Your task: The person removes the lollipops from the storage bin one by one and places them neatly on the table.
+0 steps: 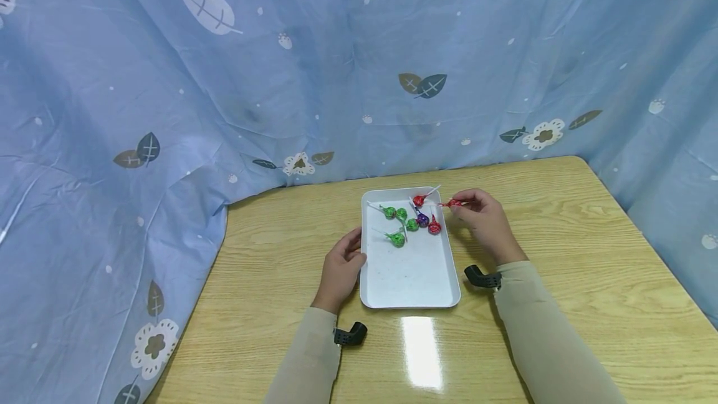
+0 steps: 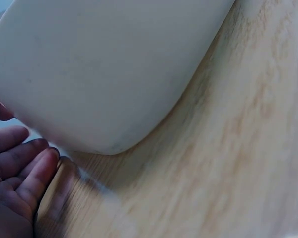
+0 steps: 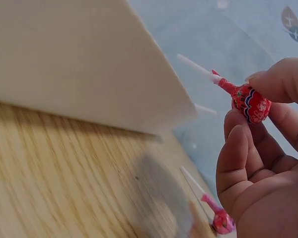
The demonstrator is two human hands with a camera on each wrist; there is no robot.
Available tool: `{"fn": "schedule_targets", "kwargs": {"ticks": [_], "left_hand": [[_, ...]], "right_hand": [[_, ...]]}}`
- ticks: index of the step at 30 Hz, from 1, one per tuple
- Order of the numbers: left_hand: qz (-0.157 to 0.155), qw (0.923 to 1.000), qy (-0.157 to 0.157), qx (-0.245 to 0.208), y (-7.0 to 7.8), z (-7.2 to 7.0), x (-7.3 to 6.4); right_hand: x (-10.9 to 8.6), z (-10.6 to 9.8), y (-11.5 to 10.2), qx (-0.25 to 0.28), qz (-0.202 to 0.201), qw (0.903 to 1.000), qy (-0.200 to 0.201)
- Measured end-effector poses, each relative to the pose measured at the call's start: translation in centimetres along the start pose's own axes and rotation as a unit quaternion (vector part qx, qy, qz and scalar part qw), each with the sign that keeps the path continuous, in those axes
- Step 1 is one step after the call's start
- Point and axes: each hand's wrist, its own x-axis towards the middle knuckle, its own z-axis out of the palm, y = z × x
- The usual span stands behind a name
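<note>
I have one red lollipop [image 3: 253,105] pinched at its wrapped ball between the thumb and fingers of the right hand [image 1: 487,220], just outside the tray's near-right-hand rim. Its white stick points toward the left hand [image 1: 338,269], over the rim. Below the right hand I see one more, a pinkish-red lollipop [image 3: 222,221], lying on the wood.

Between the hands sits one tray [image 1: 412,279], white, smooth and shallow, with rounded corners. I count seven lollipops in it: four green ones [image 1: 396,240], two other reds [image 1: 434,227] and one purple [image 1: 423,221], all in the part farther from my forearms. Their balls are round, the wrappers shiny and twisted onto thin sticks; one red's stick crosses the rim.

The left hand touches the tray's outer edge, fingers loosely bent, gripping nothing.

Under everything is one table [image 1: 269,254], pale and wood-grained. Two beige sleeves [image 1: 308,354] reach in, a black wrist device [image 1: 352,334] at each cuff. Beyond the hands hangs blue, creased cloth [image 1: 348,24], printed with leaves and flowers.
</note>
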Motion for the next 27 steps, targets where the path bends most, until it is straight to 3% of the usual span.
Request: {"fn": "schedule_targets", "kwargs": {"ticks": [14,27], "left_hand": [[-0.003,1.0,0.003,0.001,0.0,0.0,0.0],[-0.004,1.0,0.003,0.007,0.1,0.1,0.0]], "right_hand": [[0.1,-2.0,0.4,-0.043,-0.004,0.9985,0.035],[0.3,-3.8,1.3,-0.057,0.024,0.9964,0.059]]}}
